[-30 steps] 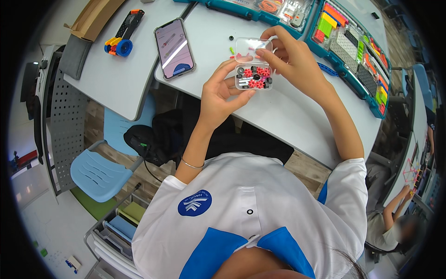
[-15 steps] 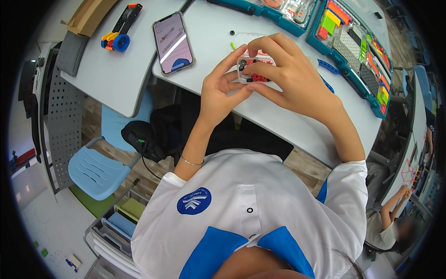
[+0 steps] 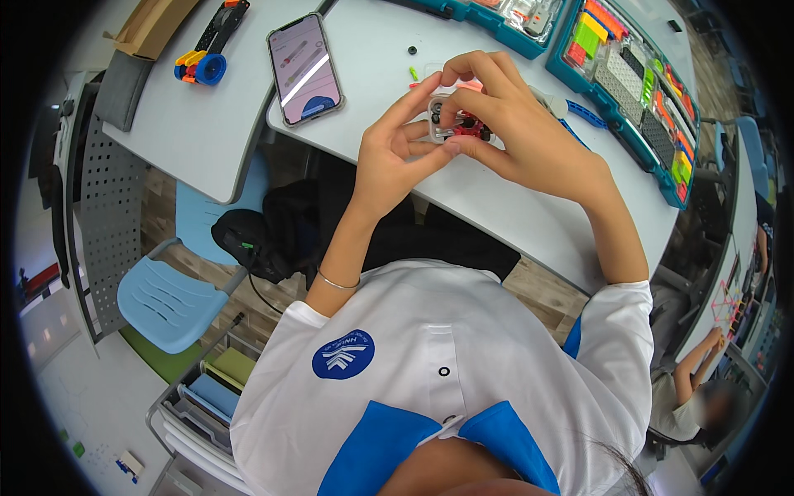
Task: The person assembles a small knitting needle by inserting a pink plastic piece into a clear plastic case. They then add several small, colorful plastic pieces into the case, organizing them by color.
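Note:
Both my hands are around a small clear plastic box (image 3: 434, 131) above the table. My left hand (image 3: 390, 157) holds its left side, thumb at the near edge and fingers along the far side. From the right, my right hand (image 3: 525, 136) is curled around the same box, thumb at its near edge. One bent finger of that hand reaches down into the box. Inside lie small red parts (image 3: 470, 129) and black parts, partly hidden by the fingers; whether the right fingers pinch one of them cannot be seen.
A phone (image 3: 306, 70) with a lit screen lies left of my hands. Beyond it is a small wheeled model (image 3: 207, 58). Small green (image 3: 413, 73) and black (image 3: 412, 50) pieces lie past the box. Teal cases (image 3: 608, 124) of coloured building parts stand at right. Another person sits far right.
The box has shifted slightly to the right and its contents look rearranged. My right hand's finger has bent further into it. The view has moved a little.

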`<state>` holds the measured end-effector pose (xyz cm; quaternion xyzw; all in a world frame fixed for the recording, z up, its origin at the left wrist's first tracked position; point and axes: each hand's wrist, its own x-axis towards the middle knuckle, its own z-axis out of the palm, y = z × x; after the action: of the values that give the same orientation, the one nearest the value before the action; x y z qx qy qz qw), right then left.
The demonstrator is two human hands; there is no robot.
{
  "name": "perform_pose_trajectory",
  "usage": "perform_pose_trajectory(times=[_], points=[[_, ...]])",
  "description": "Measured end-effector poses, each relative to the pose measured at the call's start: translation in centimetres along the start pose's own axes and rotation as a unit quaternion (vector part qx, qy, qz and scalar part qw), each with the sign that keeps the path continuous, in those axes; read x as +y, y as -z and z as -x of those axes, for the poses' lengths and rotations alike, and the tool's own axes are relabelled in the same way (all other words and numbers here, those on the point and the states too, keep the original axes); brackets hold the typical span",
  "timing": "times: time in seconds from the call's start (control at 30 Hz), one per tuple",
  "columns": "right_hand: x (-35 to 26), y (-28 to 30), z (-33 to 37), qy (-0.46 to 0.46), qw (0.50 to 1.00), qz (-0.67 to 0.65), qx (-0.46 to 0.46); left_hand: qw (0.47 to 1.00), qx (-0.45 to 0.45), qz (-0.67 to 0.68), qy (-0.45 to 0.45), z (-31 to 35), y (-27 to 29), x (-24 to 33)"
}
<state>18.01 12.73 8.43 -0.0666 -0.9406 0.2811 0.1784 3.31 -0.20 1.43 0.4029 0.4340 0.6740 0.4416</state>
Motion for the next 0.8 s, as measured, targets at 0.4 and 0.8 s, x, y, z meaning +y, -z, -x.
perform_pose_trajectory(times=[0.4,0.8], points=[[-0.20,0.16,0.27,0.000,0.998,0.061,-0.026,1.000,-0.008,-0.005,0.019,-0.10,-0.05,-0.01],[0.54,0.04,0.36,0.020,0.998,0.054,-0.036,0.999,-0.010,-0.017,0.026,-0.19,0.03,-0.17]])
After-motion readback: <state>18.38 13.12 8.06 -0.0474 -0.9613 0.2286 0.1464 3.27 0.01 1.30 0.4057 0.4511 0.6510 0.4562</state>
